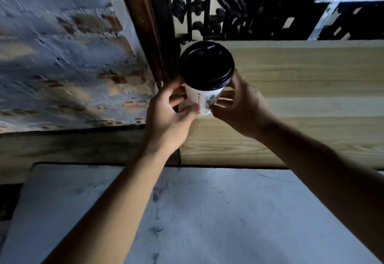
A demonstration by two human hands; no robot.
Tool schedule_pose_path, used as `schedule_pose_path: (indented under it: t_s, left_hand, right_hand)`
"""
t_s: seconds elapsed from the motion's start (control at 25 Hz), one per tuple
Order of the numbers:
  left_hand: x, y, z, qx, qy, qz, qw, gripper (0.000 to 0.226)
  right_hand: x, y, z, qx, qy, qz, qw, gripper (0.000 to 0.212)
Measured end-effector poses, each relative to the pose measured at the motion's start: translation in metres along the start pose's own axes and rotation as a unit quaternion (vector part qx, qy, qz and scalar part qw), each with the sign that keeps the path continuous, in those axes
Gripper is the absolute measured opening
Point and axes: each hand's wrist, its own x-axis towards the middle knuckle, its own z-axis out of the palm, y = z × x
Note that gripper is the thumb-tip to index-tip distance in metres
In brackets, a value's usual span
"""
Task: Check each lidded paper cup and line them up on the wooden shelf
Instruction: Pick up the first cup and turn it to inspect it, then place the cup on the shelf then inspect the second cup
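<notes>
Over the wooden shelf (301,72), one lidded paper cup (204,99) gripped by two hands' fingers (187,110)

The reference landmark is the dark wooden post (145,24), which runs diagonally from the top centre of the view down toward the middle. Left of the post is a rough brick wall (62,51), coated in patchy pale paint with reddish brick exposed in places. Right of the post, at the top, is black ornamental ironwork (239,8) with scroll and bar patterns; bright light shows through its gaps. Below the ironwork, still right of the post, lies a light plank surface (307,80) with visible grain. Nearest the camera, below the post, is a pale grey, finely ribbed surface (207,211) marked with dark scuffs. Lighting is dim overall.
</notes>
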Motion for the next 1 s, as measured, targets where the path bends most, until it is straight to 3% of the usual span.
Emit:
schedule_pose_path:
  t_s: [0.28, 0.44, 0.56, 0.84, 1.0]
  left_hand:
    - [-0.004, -0.026, -0.001, -0.003, 0.023, -0.003, 1.000, 0.057]
    - [-0.015, -0.022, -0.001, -0.024, 0.053, -0.027, 0.998, 0.068]
    - [-0.046, -0.011, 0.000, -0.040, 0.085, -0.042, 0.995, 0.063]
    - [-0.165, 0.048, 0.021, 0.050, 0.029, -0.035, 0.998, 0.043]
    - [-0.262, 0.080, 0.050, 0.102, 0.012, -0.024, 0.994, 0.076]
  right_hand:
    - [0.000, 0.017, 0.023, -0.009, -0.006, 0.015, 1.000, 0.060]
    - [-0.009, 0.009, 0.020, -0.018, -0.018, 0.041, 0.999, 0.090]
    - [-0.029, 0.000, 0.003, -0.025, -0.024, 0.075, 0.997, 0.099]
    - [-0.144, -0.026, -0.091, -0.128, -0.061, 0.075, 0.987, 0.076]
    - [-0.234, -0.037, -0.166, -0.122, -0.072, 0.044, 0.989, 0.061]
